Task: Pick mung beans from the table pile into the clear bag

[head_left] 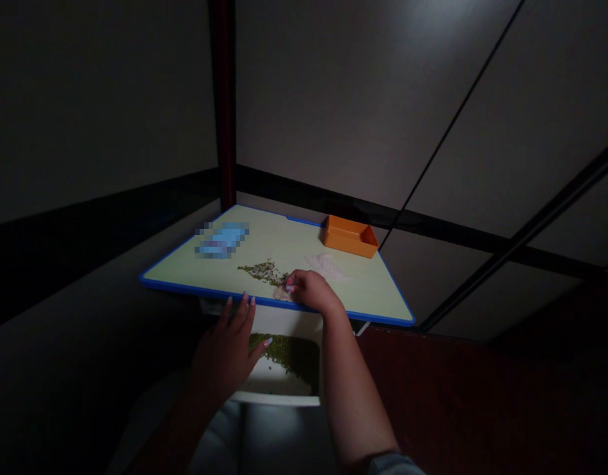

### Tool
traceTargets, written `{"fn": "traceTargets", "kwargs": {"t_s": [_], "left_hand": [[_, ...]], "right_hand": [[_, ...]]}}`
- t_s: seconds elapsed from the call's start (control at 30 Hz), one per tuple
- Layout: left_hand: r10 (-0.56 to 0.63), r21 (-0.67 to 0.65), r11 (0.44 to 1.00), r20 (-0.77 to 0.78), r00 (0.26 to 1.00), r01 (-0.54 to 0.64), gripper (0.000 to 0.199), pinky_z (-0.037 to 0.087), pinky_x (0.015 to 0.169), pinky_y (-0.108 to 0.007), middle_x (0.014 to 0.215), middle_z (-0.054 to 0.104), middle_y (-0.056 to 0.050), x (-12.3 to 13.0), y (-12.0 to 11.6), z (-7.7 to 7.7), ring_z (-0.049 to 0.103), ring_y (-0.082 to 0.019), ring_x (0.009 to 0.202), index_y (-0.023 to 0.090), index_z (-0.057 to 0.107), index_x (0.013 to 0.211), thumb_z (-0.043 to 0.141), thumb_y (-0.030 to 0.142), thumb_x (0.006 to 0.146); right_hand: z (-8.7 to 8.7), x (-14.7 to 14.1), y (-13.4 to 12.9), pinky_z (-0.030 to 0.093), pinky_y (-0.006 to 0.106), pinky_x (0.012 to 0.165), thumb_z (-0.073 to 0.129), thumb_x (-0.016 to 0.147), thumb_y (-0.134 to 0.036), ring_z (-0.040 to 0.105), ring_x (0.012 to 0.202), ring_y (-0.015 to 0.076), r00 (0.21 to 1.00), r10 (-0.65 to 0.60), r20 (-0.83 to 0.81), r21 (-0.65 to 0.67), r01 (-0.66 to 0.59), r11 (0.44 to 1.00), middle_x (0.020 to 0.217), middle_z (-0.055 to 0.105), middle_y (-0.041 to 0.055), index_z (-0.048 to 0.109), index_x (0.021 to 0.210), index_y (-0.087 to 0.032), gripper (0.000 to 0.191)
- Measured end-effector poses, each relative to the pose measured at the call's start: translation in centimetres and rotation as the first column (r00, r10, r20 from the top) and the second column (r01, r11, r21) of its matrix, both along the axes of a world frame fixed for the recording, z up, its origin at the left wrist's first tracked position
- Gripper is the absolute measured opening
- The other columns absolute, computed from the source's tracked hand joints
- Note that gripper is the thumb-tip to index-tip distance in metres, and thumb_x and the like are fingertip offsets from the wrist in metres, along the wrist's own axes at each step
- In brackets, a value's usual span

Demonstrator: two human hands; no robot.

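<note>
Pinching with right hand (307, 290), too dim to tell what; spreading left hand (228, 349). Could spill green grains (260, 269) off worktop (370, 287) by sweeping wide.

Dark red floor (452, 396), 1 red post (225, 99)

The flat, pale yellow-green tabletop (368, 290) has a bright blue rim. The open rectangular box (350, 237) is plain orange. The small scattered grains (265, 270) are mottled green, dark and whitish; the thin loose heap (324, 264) is pinkish white. Olive-green grains (296, 354) speckle the smooth white tray (278, 399). Black bands stripe the grey panelled wall (323, 112); the flat floor (447, 389) is dark red.
</note>
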State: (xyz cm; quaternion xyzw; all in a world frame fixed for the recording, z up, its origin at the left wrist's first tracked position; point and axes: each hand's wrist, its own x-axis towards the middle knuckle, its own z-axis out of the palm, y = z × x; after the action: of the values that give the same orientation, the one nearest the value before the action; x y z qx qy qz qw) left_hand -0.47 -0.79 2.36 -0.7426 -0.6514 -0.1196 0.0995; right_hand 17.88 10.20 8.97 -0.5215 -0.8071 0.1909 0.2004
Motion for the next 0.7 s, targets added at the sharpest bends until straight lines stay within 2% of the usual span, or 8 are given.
{"fn": "traceTargets", "kwargs": {"t_s": [0.17,0.37,0.5,0.7], "left_hand": [[-0.008,-0.004,1.000,0.011,1.000,0.008,0.068,0.047,0.096,-0.045,0.154,0.028,-0.008,-0.1,0.1,0.0,0.021,-0.034,0.143,0.012,0.031,0.143,0.036,0.051,0.087],[-0.045,0.046,0.998,0.039,0.998,0.044,0.070,0.046,0.096,-0.046,0.152,0.032,-0.012,-0.2,0.1,-0.3,0.026,-0.035,0.141,0.011,0.035,0.141,0.037,0.053,0.086],[-0.069,0.076,0.995,0.059,0.996,0.065,0.071,0.045,0.098,-0.046,0.152,0.034,-0.014,-0.3,0.0,-0.1,0.027,-0.035,0.141,0.010,0.036,0.141,0.038,0.054,0.085],[-0.088,0.026,0.996,0.114,0.990,0.086,0.074,0.040,0.101,-0.051,0.153,0.029,-0.018,-0.1,-0.2,0.2,0.022,-0.037,0.143,0.008,0.028,0.144,0.038,0.053,0.085]], "right_hand": [[0.4,-0.2,-0.4,0.039,0.022,0.069,0.061,0.073,-0.015,0.056,0.075,0.0134,0.999,0.007,-0.032,-0.007,-0.007,1.000,0.083,0.068,-0.0009,0.065,0.087,-0.022,0.017],[0.2,-0.2,-0.5,0.038,0.021,0.068,0.059,0.075,-0.013,0.055,0.074,0.0126,0.996,0.081,-0.035,0.037,-0.080,0.996,0.081,0.067,-0.0008,0.063,0.085,-0.021,0.014],[0.6,-0.3,-0.7,0.037,0.022,0.068,0.058,0.078,-0.014,0.054,0.073,0.0128,0.997,0.079,0.006,0.029,-0.079,0.996,0.079,0.067,0.0000,0.062,0.087,-0.021,0.011],[1.7,-0.6,-1.6,0.034,0.024,0.069,0.053,0.085,-0.018,0.051,0.071,0.0125,0.987,0.102,0.122,-0.011,-0.102,0.995,0.078,0.063,0.0024,0.062,0.086,-0.019,0.009]]}}
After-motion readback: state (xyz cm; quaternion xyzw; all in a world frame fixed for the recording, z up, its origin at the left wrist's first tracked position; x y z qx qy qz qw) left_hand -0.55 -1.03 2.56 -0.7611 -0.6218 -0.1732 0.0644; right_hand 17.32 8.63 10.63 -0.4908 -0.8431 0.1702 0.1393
